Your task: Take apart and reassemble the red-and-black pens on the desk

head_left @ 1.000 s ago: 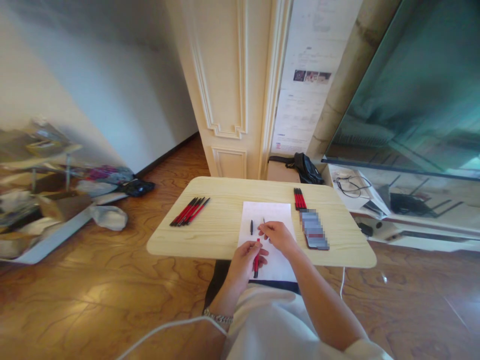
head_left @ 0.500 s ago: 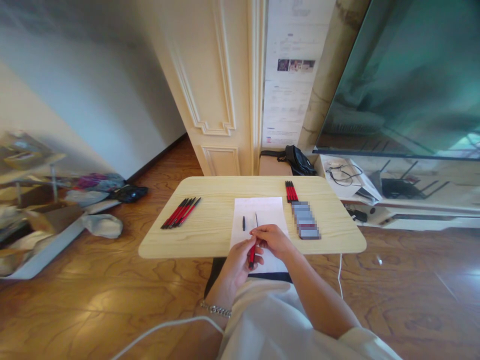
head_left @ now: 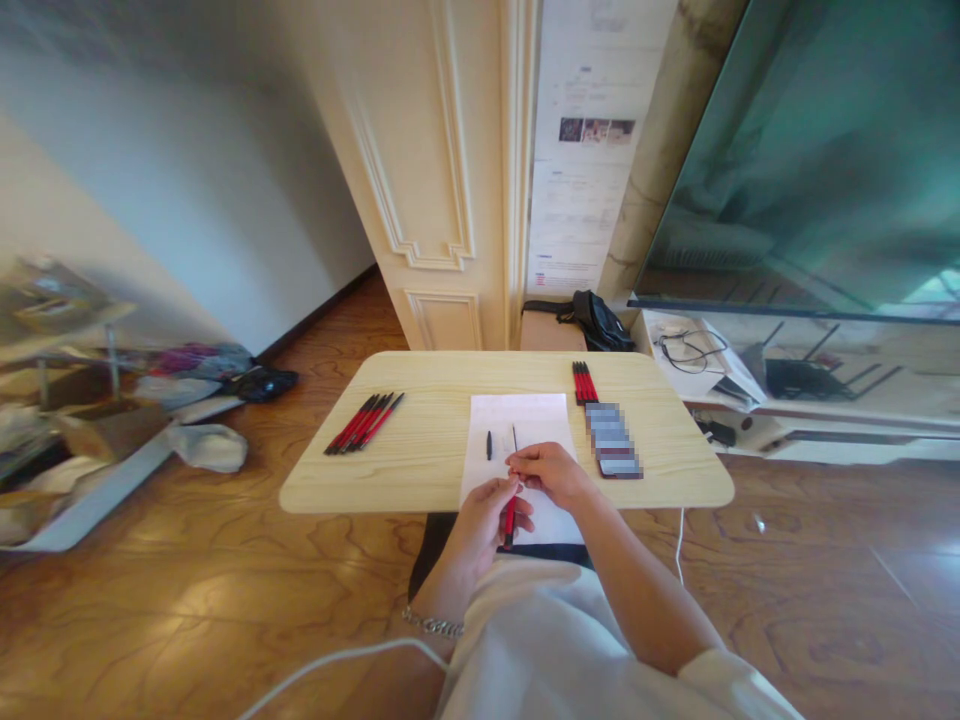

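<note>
My left hand (head_left: pixel 489 518) is closed around a red pen barrel (head_left: pixel 510 520), its dark end pointing toward my body. Just beyond it, the thumb and fingers of my right hand (head_left: pixel 551 472) pinch together near the barrel's far end; whatever small thing they hold is hidden. Both hands are over a white paper sheet (head_left: pixel 480 408). On that sheet lies a short black pen part (head_left: pixel 490 445), with a thin dark rod (head_left: pixel 515 437) like a refill to its right, close to my right fingertips.
Several red and black pens (head_left: pixel 364 423) lie at the table's left. Several more (head_left: pixel 583 383) lie at the back right, above a phone (head_left: pixel 613 440) with a blurred screen. The pale wooden table (head_left: pixel 427 380) has rounded corners. A white cable (head_left: pixel 337 655) crosses near my left forearm.
My right hand has shifted slightly up and away from the pen barrel, opening a small gap between the hands. The barrel stays in my left hand.
</note>
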